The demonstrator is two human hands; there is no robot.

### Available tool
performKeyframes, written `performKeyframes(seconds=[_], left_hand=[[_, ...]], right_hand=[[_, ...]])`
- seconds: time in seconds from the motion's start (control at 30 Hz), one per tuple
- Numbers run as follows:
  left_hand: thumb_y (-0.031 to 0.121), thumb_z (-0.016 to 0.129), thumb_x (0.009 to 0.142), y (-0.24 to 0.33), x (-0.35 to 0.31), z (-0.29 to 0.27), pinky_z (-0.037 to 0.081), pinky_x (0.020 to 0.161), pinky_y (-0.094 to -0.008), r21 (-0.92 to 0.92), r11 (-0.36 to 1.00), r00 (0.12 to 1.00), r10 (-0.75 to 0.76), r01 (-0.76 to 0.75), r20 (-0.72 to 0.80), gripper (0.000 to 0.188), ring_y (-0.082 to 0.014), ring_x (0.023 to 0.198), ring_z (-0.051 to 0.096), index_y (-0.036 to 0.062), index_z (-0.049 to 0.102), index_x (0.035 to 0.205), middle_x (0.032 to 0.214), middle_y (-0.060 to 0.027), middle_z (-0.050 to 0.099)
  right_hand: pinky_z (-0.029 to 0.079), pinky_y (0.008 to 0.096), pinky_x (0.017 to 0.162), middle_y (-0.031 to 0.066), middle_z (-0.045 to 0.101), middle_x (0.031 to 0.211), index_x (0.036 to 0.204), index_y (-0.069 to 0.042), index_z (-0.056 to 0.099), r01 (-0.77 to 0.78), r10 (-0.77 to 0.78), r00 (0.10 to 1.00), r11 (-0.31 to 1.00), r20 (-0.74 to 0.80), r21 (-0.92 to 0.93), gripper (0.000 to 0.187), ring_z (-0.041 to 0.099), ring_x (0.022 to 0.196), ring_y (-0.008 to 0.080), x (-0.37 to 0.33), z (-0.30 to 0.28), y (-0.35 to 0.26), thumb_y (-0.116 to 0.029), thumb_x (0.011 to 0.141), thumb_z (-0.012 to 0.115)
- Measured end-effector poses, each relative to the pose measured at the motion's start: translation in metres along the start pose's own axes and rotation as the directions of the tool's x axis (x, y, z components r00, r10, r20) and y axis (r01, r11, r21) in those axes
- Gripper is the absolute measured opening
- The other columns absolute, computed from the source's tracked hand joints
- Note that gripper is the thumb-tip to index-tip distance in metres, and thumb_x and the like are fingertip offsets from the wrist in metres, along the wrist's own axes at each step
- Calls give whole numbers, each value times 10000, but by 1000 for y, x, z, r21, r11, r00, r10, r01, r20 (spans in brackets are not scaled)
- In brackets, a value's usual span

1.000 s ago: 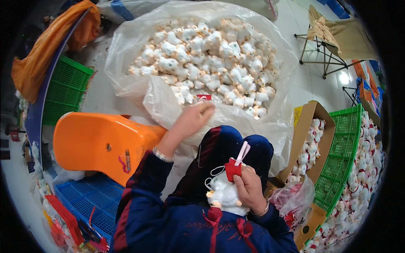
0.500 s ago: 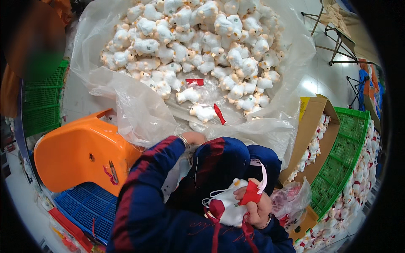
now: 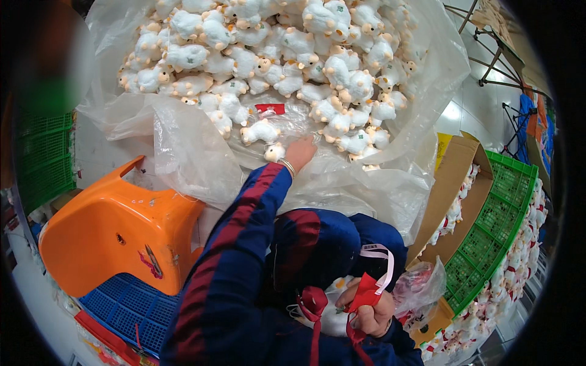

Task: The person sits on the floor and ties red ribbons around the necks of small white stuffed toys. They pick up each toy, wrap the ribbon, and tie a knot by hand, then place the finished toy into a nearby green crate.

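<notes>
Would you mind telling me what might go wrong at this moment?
The left hand reaches onto loose clear plastic sheeting for a small white plush toy; tugging the sheet might spill the plush pile. The right hand has a grip on a red ribbon, which could slip or tangle.

small white plush sheep (image 3: 274,151) on clear plastic, red ribbon (image 3: 366,293) upright
</notes>
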State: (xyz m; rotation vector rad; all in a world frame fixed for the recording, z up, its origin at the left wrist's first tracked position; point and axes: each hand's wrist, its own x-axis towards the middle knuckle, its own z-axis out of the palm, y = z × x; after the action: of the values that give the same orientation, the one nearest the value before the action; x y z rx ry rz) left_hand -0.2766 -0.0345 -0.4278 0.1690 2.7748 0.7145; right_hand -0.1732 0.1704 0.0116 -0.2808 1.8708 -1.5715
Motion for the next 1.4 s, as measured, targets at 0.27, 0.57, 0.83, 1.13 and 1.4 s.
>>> performKeyframes(seconds=[0.27, 0.57, 0.83, 1.13, 1.4], left_hand=[[224, 505, 993, -64, 42, -27, 542, 724, -564, -366, 924, 948, -207, 109, -242, 262, -460, 848, 688, -5, 632, 985, 877, -241, 702], [198, 652, 908, -131, 17, -68, 560, 738, -519, -103, 937, 876, -349, 334, -333, 200, -445, 888, 685, 38, 622, 1024, 1020, -210, 660], [219, 583, 928, -38, 11, -48, 563, 710, -506, -168, 983, 988, 92, -70, 125, 175, -398, 810, 710, 62, 627, 992, 840, -175, 715], [174, 608, 908, -28, 19, -24, 573, 689, -471, -338, 929, 988, -145, 151, 44, 164, -357, 801, 722, 63, 729, 912, 886, -226, 725], [382, 638, 958, -46, -5, -162, 510, 611, -301, -532, 791, 952, -219, 302, 215, 359, -125, 713, 673, 42, 752, 942, 798, -51, 715]], right_hand=[[525, 427, 858, 133, 725, 796, 840, 6, 682, 3, -3, 997, 1000, -71, -5, 386, 692, 743, 260, -5, 2, 7, -270, 1013, 476], [534, 412, 818, 123, 727, 795, 854, 9, 694, 32, -28, 995, 999, -94, 39, 358, 703, 750, 253, 1, 5, 8, -249, 1002, 494], [535, 410, 815, 112, 726, 777, 851, -5, 702, -22, 27, 990, 999, -140, 37, 345, 700, 730, 251, 3, 7, 0, -255, 997, 514], [527, 414, 813, 119, 719, 781, 852, 0, 690, -33, 35, 997, 999, -68, 32, 402, 683, 733, 261, 1, 1, -4, -298, 1015, 475], [548, 348, 806, 134, 725, 951, 1006, 38, 700, -82, 82, 997, 986, 9, 142, 252, 706, 862, 244, -13, -2, 1, -137, 965, 524]])
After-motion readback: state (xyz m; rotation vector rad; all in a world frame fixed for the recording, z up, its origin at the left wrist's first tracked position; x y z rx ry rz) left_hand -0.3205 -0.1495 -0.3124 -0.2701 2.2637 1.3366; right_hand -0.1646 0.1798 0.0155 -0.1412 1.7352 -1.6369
